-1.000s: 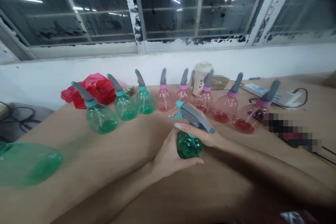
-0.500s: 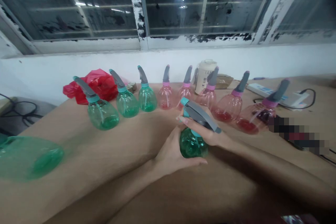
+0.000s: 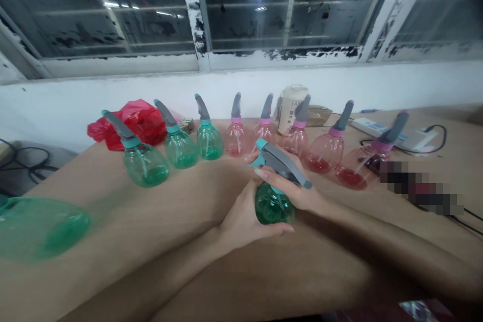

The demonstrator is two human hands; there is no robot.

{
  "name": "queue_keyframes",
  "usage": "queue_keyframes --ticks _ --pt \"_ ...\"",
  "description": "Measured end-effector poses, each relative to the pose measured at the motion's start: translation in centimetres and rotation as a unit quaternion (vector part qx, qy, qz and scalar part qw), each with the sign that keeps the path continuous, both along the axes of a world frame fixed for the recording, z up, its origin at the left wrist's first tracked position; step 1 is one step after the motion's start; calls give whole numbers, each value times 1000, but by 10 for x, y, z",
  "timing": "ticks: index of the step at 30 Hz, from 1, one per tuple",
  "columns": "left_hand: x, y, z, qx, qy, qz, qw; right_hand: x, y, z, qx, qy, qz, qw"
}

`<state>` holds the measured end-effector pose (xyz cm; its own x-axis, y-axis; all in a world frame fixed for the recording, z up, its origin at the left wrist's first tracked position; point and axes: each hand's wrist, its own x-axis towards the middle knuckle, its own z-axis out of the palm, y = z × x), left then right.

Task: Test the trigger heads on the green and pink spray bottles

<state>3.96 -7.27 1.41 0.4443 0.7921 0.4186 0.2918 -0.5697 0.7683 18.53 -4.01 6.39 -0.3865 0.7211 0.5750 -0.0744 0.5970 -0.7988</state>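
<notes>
- Head view: our left hand [image 3: 241,221] cups the green bottle [image 3: 274,209] around its body, over the table [image 3: 188,183]; we cannot tell whether its base touches.
- Our right hand [image 3: 302,197] grasps below the grey spray head [image 3: 282,163], nearer the neck than our left.
- The spray head lies above our left palm, its long axis slanting from teal nozzle [image 3: 260,144], far left, down toward our right wrist.

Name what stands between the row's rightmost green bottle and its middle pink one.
In the head view, one pink bottle and a second pink bottle stand between them.
</notes>
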Motion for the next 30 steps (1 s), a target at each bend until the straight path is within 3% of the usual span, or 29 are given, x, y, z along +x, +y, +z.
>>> queue_keyframes --ticks 21,30 --pt "-1 0 1 8 0 -8 1000 0 -1 -3 20 -20 -14 1000" --pt "1 -2 -1 -4 3 -5 1000 3 -3 -1 72 -75 -79 991"
